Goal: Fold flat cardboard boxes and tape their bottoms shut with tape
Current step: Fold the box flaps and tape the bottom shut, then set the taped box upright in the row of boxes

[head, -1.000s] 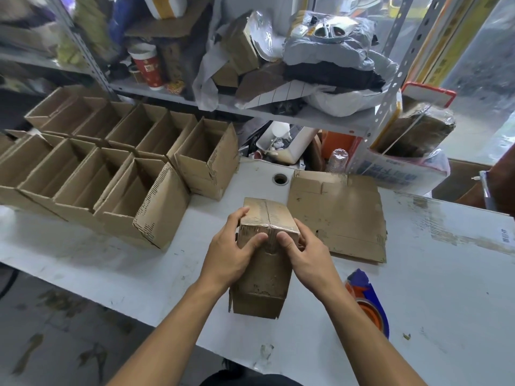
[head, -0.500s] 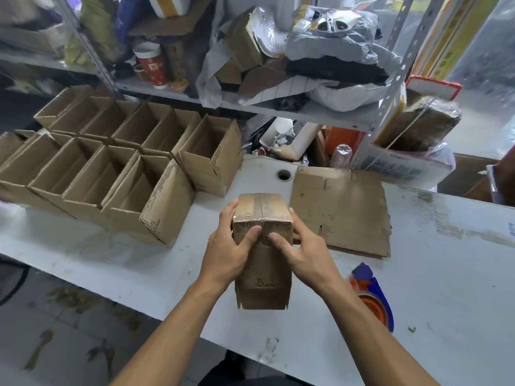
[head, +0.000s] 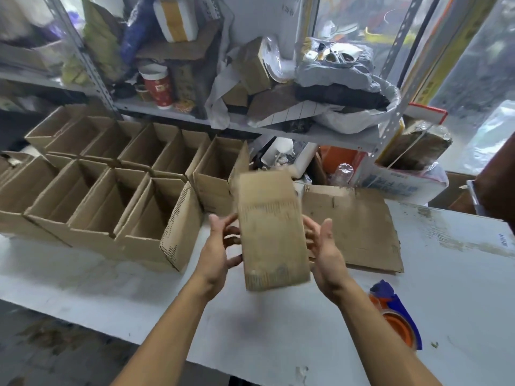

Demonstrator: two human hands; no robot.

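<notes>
A small brown cardboard box (head: 271,232), blurred by motion, stands upright in the air above the white table (head: 459,296) between my two hands. My left hand (head: 220,252) is at its left side, fingertips loosely bent against the cardboard. On the right side, my right hand (head: 326,254) has its palm turned to the box and its fingers spread. Neither hand wraps around it. A stack of flat cardboard blanks (head: 362,227) lies on the table just behind my right hand. An orange and blue tape dispenser (head: 395,319) lies by my right forearm.
Two rows of several folded open-topped boxes (head: 111,196) fill the table's left half, the nearest one (head: 167,235) close to my left hand. A cluttered metal shelf (head: 278,129) runs behind the table. The table's front edge borders the floor at lower left.
The box has been lifted off the table and turned over, its taped end no longer on top. Both hands have loosened from gripping its top to flanking its sides.
</notes>
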